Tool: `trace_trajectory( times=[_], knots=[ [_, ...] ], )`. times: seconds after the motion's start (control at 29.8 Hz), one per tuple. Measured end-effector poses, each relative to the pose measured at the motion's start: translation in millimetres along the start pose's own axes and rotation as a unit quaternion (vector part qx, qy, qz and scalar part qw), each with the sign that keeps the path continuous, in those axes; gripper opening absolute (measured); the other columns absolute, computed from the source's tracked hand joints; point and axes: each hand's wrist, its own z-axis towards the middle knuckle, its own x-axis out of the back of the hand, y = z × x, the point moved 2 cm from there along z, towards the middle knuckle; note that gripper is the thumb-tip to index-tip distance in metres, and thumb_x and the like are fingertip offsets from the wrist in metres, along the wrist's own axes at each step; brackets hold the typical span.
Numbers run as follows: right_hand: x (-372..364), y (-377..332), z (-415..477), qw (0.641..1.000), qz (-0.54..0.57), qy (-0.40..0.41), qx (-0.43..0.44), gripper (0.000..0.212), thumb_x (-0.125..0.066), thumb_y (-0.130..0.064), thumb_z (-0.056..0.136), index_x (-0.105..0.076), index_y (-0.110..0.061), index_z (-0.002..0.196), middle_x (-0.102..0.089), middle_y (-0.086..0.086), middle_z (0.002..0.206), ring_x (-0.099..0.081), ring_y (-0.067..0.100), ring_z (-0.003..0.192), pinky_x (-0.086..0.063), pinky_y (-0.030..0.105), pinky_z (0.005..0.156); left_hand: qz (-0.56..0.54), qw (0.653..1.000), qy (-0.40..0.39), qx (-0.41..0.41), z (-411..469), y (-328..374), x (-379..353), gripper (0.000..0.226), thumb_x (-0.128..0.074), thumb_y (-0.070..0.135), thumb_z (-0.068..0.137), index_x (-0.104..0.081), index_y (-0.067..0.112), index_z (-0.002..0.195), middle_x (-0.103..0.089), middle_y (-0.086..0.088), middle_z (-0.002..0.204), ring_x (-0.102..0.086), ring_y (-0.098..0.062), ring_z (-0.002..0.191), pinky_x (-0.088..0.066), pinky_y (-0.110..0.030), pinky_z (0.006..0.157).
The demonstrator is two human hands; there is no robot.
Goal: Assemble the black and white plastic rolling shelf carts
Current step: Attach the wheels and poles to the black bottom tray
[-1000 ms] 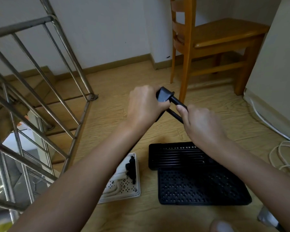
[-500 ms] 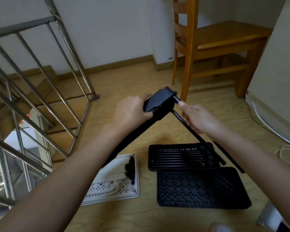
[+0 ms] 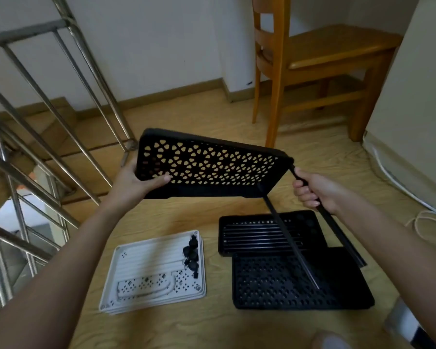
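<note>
I hold a black perforated shelf tray (image 3: 207,165) up in the air, its patterned face turned toward me. My left hand (image 3: 136,183) grips its left edge, thumb on the face. My right hand (image 3: 312,192) grips a black pole (image 3: 337,227) that meets the tray's right corner. A second black pole (image 3: 287,238) slants down from the tray's lower right edge. On the floor lie two more black trays (image 3: 300,290) and a stack of white trays (image 3: 151,270) with black caster wheels (image 3: 191,255) on top.
A steel stair railing (image 3: 35,137) runs along the left with an open stairwell behind it. A wooden chair (image 3: 312,61) stands at the back right. A white cabinet (image 3: 418,117) and a white cable (image 3: 428,227) are on the right.
The black tray has turned from edge-on to face-on toward me. My left hand shifted to its left edge and my hands moved apart. The view widened as my head tilted.
</note>
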Motion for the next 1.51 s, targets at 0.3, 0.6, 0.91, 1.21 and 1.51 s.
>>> trace_trajectory(
  times=[0.3,0.6,0.91,1.21,1.51],
  knots=[
    [2.7,93.7,69.6,0.937,-0.334,0.078,-0.066,0.039,-0.039,-0.028,0.102,-0.061,-0.006,0.078,-0.059,0.007,0.069,-0.055,0.021,0.064,-0.042,0.026,0.056,0.173,0.977,0.122,0.032,22.8,21.6,11.5,0.033,-0.062,0.027,0.090,-0.061,0.015,0.121,-0.058,0.006,0.080,-0.060,-0.015,0.077,-0.053,-0.035,0.068],
    [38.4,169.7,103.5,0.800,-0.595,0.018,-0.076,0.049,-0.036,-0.032,0.103,-0.035,-0.008,0.145,-0.034,0.010,0.151,-0.033,0.025,0.138,-0.029,0.028,0.108,0.244,0.962,0.124,-0.001,30.1,4.6,9.0,0.032,-0.057,0.023,0.092,-0.058,0.009,0.121,-0.049,0.010,0.074,-0.048,-0.002,0.065,-0.036,-0.020,0.051],
    [40.8,188.1,131.2,0.755,-0.651,-0.001,-0.078,0.056,-0.024,-0.046,0.102,-0.048,-0.007,0.135,-0.036,0.016,0.141,-0.036,0.034,0.129,-0.031,0.038,0.106,0.245,0.959,0.139,-0.017,40.2,-16.5,12.2,0.029,-0.059,0.023,0.091,-0.063,0.011,0.117,-0.058,-0.002,0.091,-0.053,-0.012,0.077,-0.035,-0.019,0.053],
    [40.7,188.5,152.4,0.738,-0.672,0.000,-0.051,0.035,-0.042,-0.047,0.097,-0.052,-0.015,0.106,-0.052,0.007,0.104,-0.050,0.028,0.110,-0.039,0.032,0.088,0.260,0.955,0.142,-0.020,46.1,-20.2,13.6,0.029,-0.062,0.023,0.090,-0.064,0.013,0.117,-0.061,-0.004,0.094,-0.058,-0.020,0.085,-0.044,-0.033,0.068],
    [18.3,164.4,148.6,0.770,-0.638,-0.014,-0.004,0.011,-0.047,-0.018,0.098,-0.045,-0.016,0.109,-0.058,0.015,0.117,-0.056,0.026,0.099,-0.043,0.032,0.079,0.255,0.956,0.142,-0.007,46.8,-16.9,13.2,0.021,-0.062,0.026,0.089,-0.065,0.013,0.106,-0.063,-0.008,0.092,-0.061,-0.024,0.085,-0.053,-0.040,0.074]
  ],
)
